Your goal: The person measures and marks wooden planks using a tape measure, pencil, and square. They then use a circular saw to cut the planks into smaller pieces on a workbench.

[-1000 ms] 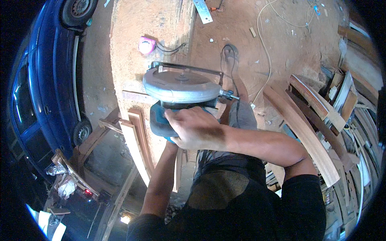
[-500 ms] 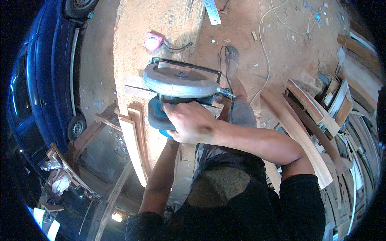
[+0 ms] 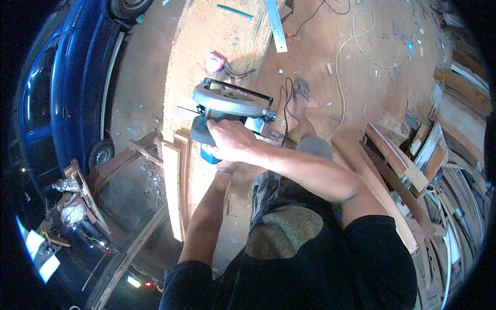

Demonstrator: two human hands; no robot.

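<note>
One circular saw (image 3: 227,105), centre of the frame, is held over the wooden bench (image 3: 188,54), the right hand (image 3: 231,138) with fingers clamped on it, apparently for steering, the left hand (image 3: 227,166) just below, fingers hidden, state untellable, perhaps for steadying, while one pink tape measure (image 3: 214,62) lies upper middle, seemingly within reach.

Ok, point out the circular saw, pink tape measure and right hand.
Circular saw (image 3: 230,106), head view: grey blade guard.
Pink tape measure (image 3: 213,62), head view: its case.
Right hand (image 3: 231,138), head view: its back.
</note>
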